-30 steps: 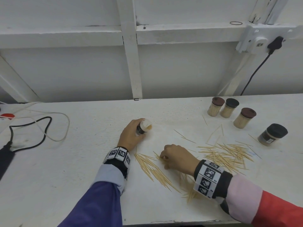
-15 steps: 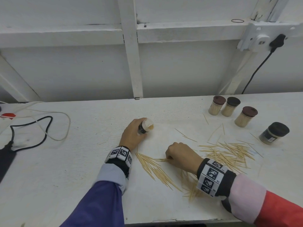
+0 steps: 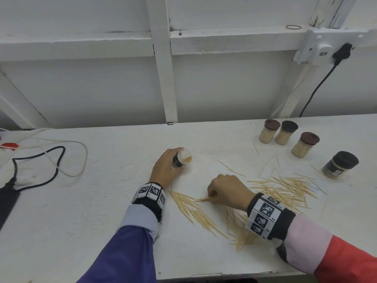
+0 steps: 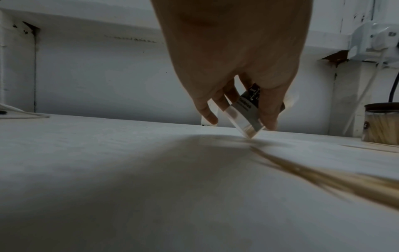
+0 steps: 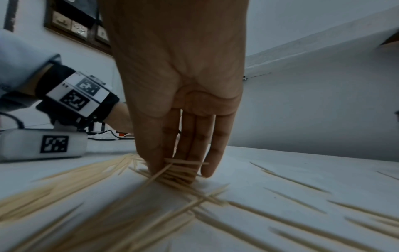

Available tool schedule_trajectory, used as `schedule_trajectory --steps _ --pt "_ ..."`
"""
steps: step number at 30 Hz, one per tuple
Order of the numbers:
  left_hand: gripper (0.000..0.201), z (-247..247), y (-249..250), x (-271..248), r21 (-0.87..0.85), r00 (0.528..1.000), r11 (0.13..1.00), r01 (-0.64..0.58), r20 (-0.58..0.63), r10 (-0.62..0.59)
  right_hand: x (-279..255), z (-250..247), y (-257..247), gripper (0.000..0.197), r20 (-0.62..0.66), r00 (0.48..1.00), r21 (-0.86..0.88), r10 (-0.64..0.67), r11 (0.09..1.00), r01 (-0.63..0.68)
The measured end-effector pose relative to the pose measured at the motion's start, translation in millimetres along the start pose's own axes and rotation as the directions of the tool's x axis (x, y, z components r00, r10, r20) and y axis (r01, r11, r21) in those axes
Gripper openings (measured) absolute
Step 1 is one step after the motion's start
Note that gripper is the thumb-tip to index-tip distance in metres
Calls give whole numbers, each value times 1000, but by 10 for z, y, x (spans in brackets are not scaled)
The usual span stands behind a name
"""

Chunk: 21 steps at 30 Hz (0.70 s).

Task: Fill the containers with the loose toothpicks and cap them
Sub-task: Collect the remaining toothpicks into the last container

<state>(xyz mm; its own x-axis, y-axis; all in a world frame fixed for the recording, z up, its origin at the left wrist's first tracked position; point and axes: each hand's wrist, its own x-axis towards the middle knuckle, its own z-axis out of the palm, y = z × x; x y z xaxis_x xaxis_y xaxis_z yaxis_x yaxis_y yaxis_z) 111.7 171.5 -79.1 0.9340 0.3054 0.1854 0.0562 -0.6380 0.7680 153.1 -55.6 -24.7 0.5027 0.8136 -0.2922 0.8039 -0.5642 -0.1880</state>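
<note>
My right hand (image 3: 226, 188) has slid right along the counter (image 3: 102, 201), its grip now pinching a small bunch of toothpicks (image 5: 179, 168), while my left hand (image 3: 166, 170) holds the open, tilted container (image 3: 181, 159) ready for filling.

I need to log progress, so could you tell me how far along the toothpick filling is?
Done: four capped containers stand filled at the right. In hand: the left hand tilts an open container holding a few toothpicks; the right hand pinches a small bunch. Left: many loose toothpicks and this container's cap.
</note>
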Motion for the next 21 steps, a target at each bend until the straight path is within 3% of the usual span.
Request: schedule_trajectory --steps 6,13,17,21 --pt "58 8 24 -10 5 1000 1000 1 4 -1 67 -215 73 10 -44 999 164 28 986 -20" --pt "58 20 49 -11 4 1000 1000 -1 15 1 392 -537 222 9 -96 983 388 153 916 -105" --pt "58 16 49 -14 7 1000 1000 4 10 -4 580 -623 167 10 -121 976 367 184 921 -128" --pt "59 15 48 -15 25 1000 1000 9 16 -10 767 -663 20 13 -130 979 236 159 964 -125"
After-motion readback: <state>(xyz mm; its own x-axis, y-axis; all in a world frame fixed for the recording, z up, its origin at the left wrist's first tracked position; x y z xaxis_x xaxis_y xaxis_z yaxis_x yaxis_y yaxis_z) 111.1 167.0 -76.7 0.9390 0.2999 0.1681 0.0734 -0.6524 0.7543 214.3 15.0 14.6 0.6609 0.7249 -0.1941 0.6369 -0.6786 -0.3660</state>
